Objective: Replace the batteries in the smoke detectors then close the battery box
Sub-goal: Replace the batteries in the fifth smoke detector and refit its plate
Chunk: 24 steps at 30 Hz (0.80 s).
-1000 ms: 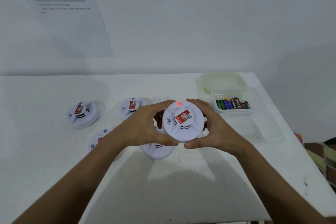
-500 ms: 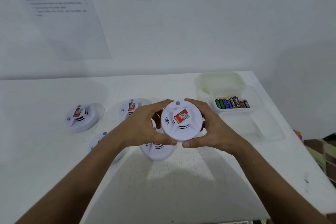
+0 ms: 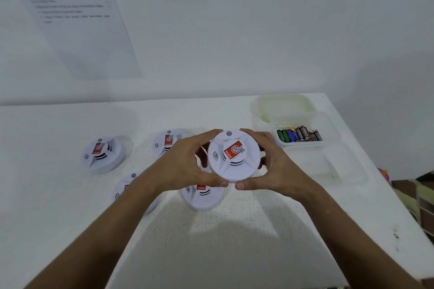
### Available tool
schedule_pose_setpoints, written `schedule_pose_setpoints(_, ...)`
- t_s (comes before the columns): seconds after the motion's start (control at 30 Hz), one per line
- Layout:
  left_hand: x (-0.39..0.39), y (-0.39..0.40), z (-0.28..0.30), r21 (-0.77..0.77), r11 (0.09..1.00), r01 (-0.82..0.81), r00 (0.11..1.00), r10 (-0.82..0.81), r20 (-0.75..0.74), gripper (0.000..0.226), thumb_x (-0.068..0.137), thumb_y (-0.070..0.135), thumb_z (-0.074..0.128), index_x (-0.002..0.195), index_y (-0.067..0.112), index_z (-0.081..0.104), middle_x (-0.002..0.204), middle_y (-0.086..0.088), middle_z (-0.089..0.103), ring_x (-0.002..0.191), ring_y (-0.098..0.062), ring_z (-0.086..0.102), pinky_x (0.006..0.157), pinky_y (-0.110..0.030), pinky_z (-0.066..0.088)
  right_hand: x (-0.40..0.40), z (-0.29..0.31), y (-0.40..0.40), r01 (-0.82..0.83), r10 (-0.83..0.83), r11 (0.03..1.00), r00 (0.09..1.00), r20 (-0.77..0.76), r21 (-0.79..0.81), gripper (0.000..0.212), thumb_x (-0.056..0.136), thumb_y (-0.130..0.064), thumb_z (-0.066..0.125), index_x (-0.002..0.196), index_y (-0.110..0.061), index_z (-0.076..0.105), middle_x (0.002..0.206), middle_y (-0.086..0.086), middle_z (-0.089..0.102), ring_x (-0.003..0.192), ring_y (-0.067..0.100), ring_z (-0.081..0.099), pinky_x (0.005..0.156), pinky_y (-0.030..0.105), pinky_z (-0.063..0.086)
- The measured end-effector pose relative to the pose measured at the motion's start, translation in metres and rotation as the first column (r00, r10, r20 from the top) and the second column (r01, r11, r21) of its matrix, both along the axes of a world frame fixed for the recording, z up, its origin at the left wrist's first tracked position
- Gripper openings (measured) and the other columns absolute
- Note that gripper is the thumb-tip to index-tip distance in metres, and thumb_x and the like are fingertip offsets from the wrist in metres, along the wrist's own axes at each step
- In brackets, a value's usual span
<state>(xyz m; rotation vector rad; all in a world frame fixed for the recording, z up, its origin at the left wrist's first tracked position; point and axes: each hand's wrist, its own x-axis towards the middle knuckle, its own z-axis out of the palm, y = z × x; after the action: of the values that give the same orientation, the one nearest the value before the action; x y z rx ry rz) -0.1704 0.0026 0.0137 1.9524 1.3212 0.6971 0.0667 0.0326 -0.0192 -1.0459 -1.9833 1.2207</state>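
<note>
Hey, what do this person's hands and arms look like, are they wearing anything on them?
Nothing worn that shows. The left hand and right hand are bare, with no gloves, rings, watch or bracelet visible. Both forearms are bare too, with no sleeves in view down to the bottom edge. Fingernails look short and unpainted.

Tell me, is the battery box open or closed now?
Open. The battery box has no lid on it, and the batteries lie uncovered inside. A lid lies on the table behind it.

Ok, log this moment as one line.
both hands: left hand, right hand grip round white smoke detector above table | four detectors on table | clear plastic battery box open
</note>
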Motion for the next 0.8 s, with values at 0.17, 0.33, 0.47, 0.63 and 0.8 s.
schedule_pose_setpoints(0.17,-0.001,0.003,-0.003,-0.008,1.0,-0.016,1.0,0.016,0.002,0.08,0.062,0.045,0.086,0.132,0.045,0.047,0.104,0.024,0.065,0.09,-0.006,0.061,0.065,-0.014,0.048,-0.001,0.0,0.001,0.015,-0.015,1.0,1.0,-0.02,0.001,0.102,0.056,-0.033,0.093,0.142,-0.041,0.038,0.139,-0.011,0.043,0.118,0.012,0.054,0.089,0.043,0.056)
schedule_pose_setpoints(0.33,-0.002,0.006,-0.003,-0.005,1.0,-0.028,1.0,0.028,-0.002,0.077,0.063,0.045,0.085,0.13,0.045,0.047,0.101,0.026,0.064,0.089,-0.002,0.06,0.064,-0.012,0.048,-0.001,0.001,0.002,0.019,-0.019,1.0,1.0,-0.018,0.0,0.102,0.056,-0.032,0.093,0.141,-0.044,0.038,0.138,-0.014,0.043,0.116,0.007,0.054,0.088,0.037,0.056)
schedule_pose_setpoints(0.47,-0.003,0.01,-0.003,-0.014,0.999,-0.032,0.999,0.032,-0.003,0.079,0.063,0.046,0.085,0.132,0.043,0.047,0.102,0.022,0.065,0.084,-0.004,0.061,0.063,-0.013,0.049,-0.001,0.001,0.006,0.034,-0.034,0.999,0.999,-0.022,0.011,0.1,0.058,-0.03,0.094,0.14,-0.045,0.038,0.134,-0.019,0.044,0.11,0.001,0.053,0.08,0.024,0.054)
schedule_pose_setpoints(0.63,-0.003,0.015,-0.005,-0.005,0.999,-0.046,0.999,0.046,-0.008,0.083,0.062,0.048,0.085,0.135,0.041,0.046,0.103,0.021,0.065,0.081,-0.006,0.061,0.063,-0.015,0.05,-0.002,-0.001,0.01,0.061,-0.06,0.998,0.998,-0.03,0.025,0.098,0.059,-0.031,0.094,0.141,-0.041,0.041,0.133,-0.019,0.046,0.106,0.003,0.054,0.074,0.022,0.049)
schedule_pose_setpoints(0.8,-0.002,0.02,-0.006,0.003,0.999,-0.046,0.999,0.046,-0.009,0.082,0.062,0.047,0.085,0.134,0.04,0.047,0.104,0.021,0.064,0.08,-0.006,0.061,0.062,-0.014,0.049,-0.002,-0.002,0.014,0.07,-0.069,0.997,0.997,-0.036,0.02,0.098,0.057,-0.036,0.091,0.142,-0.04,0.041,0.134,-0.018,0.046,0.105,0.003,0.054,0.073,0.021,0.047)
